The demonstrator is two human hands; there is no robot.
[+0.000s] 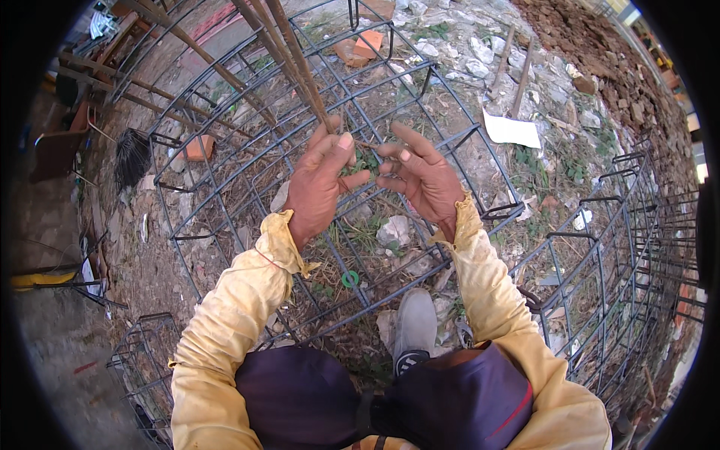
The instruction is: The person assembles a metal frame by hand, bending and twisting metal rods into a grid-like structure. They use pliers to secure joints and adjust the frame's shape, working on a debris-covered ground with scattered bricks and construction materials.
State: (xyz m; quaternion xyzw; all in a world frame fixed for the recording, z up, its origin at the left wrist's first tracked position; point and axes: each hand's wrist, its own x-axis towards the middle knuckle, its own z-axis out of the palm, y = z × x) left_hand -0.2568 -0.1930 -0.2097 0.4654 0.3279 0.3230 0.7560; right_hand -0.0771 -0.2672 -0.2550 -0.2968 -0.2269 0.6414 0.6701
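A steel rebar cage (360, 292) of thin dark bars with square openings lies in front of me. Over its middle, my left hand (319, 180) is closed, thumb against index finger, next to the lower end of several rusty upright bars (289, 52). What lies in that pinch is too small to make out, though a thin dark line shows beside the fingertips. Just to its right, my right hand (426, 176) faces it with the fingers bent and apart. I cannot see anything held in it.
Another rebar cage (600, 255) stands at the right. Orange brick pieces (367, 43), a white sheet (511, 131) and rubble lie around. A black bag (133, 157) is at the left. My grey shoe (415, 322) is at the cage's near edge.
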